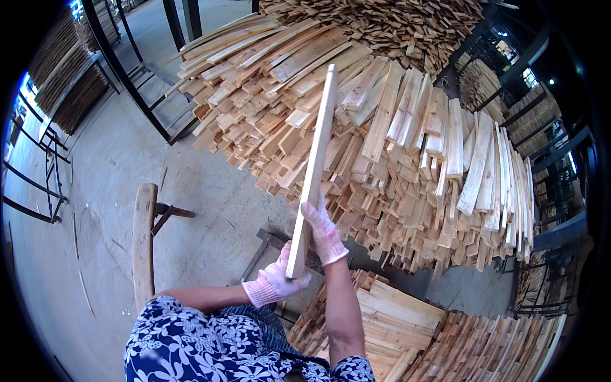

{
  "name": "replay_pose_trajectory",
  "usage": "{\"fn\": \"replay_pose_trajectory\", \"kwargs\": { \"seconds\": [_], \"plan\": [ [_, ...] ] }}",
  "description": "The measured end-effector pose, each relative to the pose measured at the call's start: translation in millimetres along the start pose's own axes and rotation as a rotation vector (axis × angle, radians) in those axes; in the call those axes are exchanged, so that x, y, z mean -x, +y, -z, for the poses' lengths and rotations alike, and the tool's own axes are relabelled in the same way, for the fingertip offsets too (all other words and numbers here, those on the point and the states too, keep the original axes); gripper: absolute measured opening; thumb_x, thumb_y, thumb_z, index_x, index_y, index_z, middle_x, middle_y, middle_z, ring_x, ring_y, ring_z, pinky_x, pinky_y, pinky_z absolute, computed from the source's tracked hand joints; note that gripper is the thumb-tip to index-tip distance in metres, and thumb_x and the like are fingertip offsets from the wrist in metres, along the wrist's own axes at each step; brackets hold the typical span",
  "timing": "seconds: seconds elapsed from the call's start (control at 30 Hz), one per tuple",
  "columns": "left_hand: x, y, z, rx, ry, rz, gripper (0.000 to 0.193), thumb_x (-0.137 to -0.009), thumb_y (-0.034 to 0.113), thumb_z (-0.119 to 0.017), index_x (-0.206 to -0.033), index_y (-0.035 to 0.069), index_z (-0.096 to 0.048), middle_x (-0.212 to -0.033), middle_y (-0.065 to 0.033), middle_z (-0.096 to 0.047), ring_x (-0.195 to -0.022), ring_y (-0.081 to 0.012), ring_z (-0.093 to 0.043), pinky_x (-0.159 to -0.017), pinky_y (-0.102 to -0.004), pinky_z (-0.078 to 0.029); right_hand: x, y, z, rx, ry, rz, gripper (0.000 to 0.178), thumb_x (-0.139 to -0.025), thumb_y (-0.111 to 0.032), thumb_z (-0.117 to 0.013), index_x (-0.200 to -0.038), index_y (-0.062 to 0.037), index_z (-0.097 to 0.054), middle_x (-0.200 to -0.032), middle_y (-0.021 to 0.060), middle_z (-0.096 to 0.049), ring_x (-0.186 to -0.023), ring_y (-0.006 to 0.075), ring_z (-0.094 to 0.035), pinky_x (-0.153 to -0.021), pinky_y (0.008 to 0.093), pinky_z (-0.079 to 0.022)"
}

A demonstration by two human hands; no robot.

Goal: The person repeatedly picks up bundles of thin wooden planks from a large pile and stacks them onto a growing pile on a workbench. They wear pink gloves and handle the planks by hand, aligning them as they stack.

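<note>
Both my hands, in pale pink knit gloves, hold one long wooden plank (316,156), tilted with its far end raised toward the big heap. My left hand (278,280) grips the near end from the left and below. Farther up, my right hand (323,232) is closed around the plank's right side. Behind the plank's far end spreads a large pile of loose planks (414,121), their ends pointing toward me. At my lower right stands a neat stack of planks (391,312), laid closely in rows.
A wooden bench (145,245) stands to my left on the concrete floor (105,184). Black metal frames (137,83) rise at the far left, near more stacked boards (67,63). On the right, dark metal posts (563,229) stand beside the pile. A low metal frame (254,254) lies just ahead of my left hand.
</note>
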State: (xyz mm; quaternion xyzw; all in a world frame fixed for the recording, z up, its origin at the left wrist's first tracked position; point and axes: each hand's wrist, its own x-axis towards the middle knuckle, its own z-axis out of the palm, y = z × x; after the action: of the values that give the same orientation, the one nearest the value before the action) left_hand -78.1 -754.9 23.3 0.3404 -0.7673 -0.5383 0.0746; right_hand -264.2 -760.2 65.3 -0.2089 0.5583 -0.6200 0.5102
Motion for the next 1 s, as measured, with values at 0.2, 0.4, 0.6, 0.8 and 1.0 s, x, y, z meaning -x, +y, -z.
{"fn": "replay_pose_trajectory", "kwargs": {
  "seconds": [0.2, 0.4, 0.6, 0.8, 1.0],
  "plan": [
    [-72, 19, 111, -0.570, -0.787, -0.378, 0.044, -0.097, 0.040, -0.061, -0.128, 0.009, -0.067, -0.123, -0.0163, -0.069, -0.110, -0.0346, -0.068, -0.098, -0.0421, -0.054, 65, 17, 15, 0.226, 0.067, -0.001, 0.112, -0.076, -0.043, -0.080, -0.161, -0.0003, -0.021, -0.146, 0.0162, -0.046, -0.128, 0.0261, -0.052, -0.109, 0.0387, -0.043],
    [-253, 107, 209, -0.722, 0.392, -0.296, 0.055, -0.098, 0.041, -0.059, -0.142, 0.008, -0.053, -0.136, -0.0236, -0.059, -0.124, -0.0403, -0.061, -0.103, -0.0482, -0.050, 183, 61, 47, 0.446, 0.422, 0.175, 0.117, -0.068, -0.033, -0.088, -0.159, 0.0022, -0.023, -0.147, 0.0223, -0.047, -0.134, 0.0325, -0.050, -0.114, 0.0406, -0.040],
    [-366, 142, 199, -0.815, 0.384, 0.052, 0.090, -0.089, 0.058, -0.065, -0.155, 0.005, -0.034, -0.143, -0.0313, -0.051, -0.129, -0.0446, -0.057, -0.103, -0.0514, -0.050, 251, 108, 43, 0.414, 0.993, 0.143, 0.114, -0.072, -0.015, -0.082, -0.164, -0.0037, -0.014, -0.160, 0.0191, -0.031, -0.145, 0.0304, -0.036, -0.121, 0.0404, -0.030],
    [-427, 148, 183, -1.043, 0.376, -0.179, 0.058, -0.094, 0.045, -0.055, -0.132, 0.001, -0.059, -0.113, -0.0266, -0.071, -0.103, -0.0376, -0.072, -0.083, -0.0491, -0.058, 295, 162, 46, 0.277, 1.527, 0.189, 0.097, -0.089, -0.009, -0.068, -0.165, -0.0039, -0.007, -0.167, 0.0189, -0.020, -0.153, 0.0315, -0.023, -0.125, 0.0411, -0.020],
    [-461, 102, 245, -0.639, 0.194, -0.277, 0.040, -0.101, 0.041, -0.055, -0.120, 0.009, -0.068, -0.111, -0.0108, -0.069, -0.097, -0.0267, -0.068, -0.073, -0.0408, -0.057, 343, 216, 61, 0.056, 1.887, -0.288, 0.097, -0.095, -0.030, -0.072, -0.164, -0.0017, -0.008, -0.168, 0.0216, -0.020, -0.152, 0.0303, -0.028, -0.123, 0.0384, -0.028]
  ]
}}
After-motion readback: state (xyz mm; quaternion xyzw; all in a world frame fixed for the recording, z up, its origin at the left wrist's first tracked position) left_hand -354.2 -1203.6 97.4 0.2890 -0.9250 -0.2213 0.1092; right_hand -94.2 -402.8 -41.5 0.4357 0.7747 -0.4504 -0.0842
